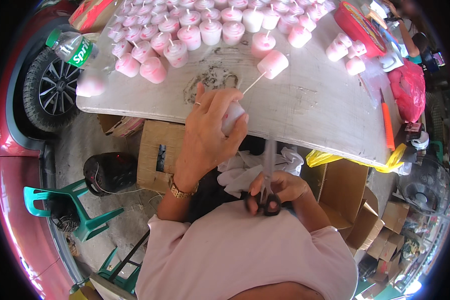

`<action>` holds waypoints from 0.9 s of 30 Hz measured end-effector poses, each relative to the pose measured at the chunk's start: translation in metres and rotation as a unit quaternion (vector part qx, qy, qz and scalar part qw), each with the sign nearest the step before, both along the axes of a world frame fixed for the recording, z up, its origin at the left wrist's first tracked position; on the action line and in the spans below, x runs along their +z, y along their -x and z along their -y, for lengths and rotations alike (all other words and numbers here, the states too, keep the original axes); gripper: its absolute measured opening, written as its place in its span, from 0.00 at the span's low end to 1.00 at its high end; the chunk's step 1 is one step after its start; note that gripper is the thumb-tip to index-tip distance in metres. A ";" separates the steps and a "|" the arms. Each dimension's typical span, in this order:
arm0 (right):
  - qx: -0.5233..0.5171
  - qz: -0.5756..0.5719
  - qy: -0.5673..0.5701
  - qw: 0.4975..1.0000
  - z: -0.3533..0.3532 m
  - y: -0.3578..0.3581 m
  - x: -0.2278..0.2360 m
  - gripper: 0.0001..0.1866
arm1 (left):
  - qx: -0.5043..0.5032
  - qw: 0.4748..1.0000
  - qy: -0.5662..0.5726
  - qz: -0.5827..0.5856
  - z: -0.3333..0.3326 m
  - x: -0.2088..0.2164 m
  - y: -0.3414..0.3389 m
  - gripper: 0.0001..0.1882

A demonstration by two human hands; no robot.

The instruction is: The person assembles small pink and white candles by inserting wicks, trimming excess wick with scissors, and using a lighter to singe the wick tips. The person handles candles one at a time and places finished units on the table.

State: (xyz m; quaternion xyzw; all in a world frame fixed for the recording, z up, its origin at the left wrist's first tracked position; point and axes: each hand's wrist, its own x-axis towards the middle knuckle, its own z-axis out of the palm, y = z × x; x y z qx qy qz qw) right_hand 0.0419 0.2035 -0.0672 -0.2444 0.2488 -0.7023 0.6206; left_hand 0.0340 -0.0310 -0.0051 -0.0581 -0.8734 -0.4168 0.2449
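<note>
My left hand point(212, 120) is wrapped round a small white-and-pink candle point(232, 119) above the table's near edge. Lower down, close to my body, my right hand point(282, 187) grips scissors point(268, 182) with black handles; their blades point up and away from me. Just beyond my left hand a pink candle point(274, 64) lies tipped on the table, its long white wick slanting toward my fingers. Another candle point(263, 45) stands upright behind it. Many similar candles with white wicks point(189, 37) crowd the far side of the table.
The worn white table point(305, 112) carries a clear bottle with a green cap point(75, 47), a red tub point(360, 27), a few candles point(338, 47) and an orange-handled cutter point(387, 122). Cardboard boxes point(345, 190), a green chair point(75, 205) and a red vehicle point(22, 195) surround it.
</note>
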 end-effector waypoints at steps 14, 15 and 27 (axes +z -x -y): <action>-0.223 -0.292 -0.284 0.886 0.013 0.002 0.037 0.39 | -0.019 0.994 -0.096 0.046 0.015 0.000 -0.017 0.19; -0.223 -0.300 -0.280 0.884 0.016 0.003 0.037 0.38 | -0.021 0.994 -0.099 0.046 0.015 0.000 -0.017 0.19; -0.282 -0.283 -0.243 0.884 0.042 0.016 0.040 0.34 | -0.028 0.996 -0.075 0.050 0.014 0.007 -0.019 0.16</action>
